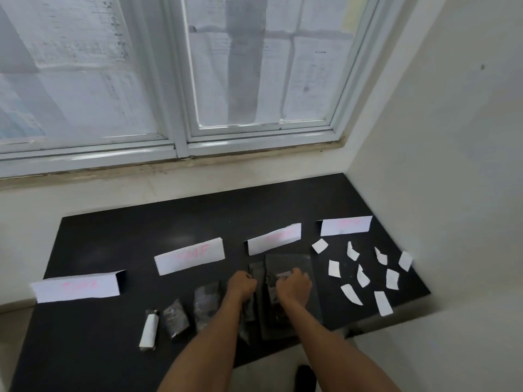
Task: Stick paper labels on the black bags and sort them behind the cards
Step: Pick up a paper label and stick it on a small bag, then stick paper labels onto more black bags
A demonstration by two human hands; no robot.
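- Your left hand [242, 285] lies at the left edge of the pile of black bags [285, 261], with the fingers curled under.
- Your right hand [294, 287] sits on top of the same pile, knuckles up and fingers bent down onto the uppermost bag.
- Both hands are blurred. I cannot tell whether either grip is closed on a bag or only rests against it.
- A pale patch shows just beyond your right fingertips, too smeared to name.
- The pile lies on the dark surface [113, 349], near its front edge and just in front of the third card [274, 239].
- Four folded white cards with pink writing stand in a slanted row: the first card [76, 288] nearest you at the left, then the second card [189, 256], then the third, and the fourth card [346, 225] farthest back at the right.
- The writing on the cards cannot be read.
- The paper labels [334, 268] are scattered loose to the right of the pile, in front of the fourth card.
- Two loose bags [176, 318] lie left of your left forearm, side by side.
- A white tube [149, 328] lies just left of those two bags.
- No bag shows behind any card.
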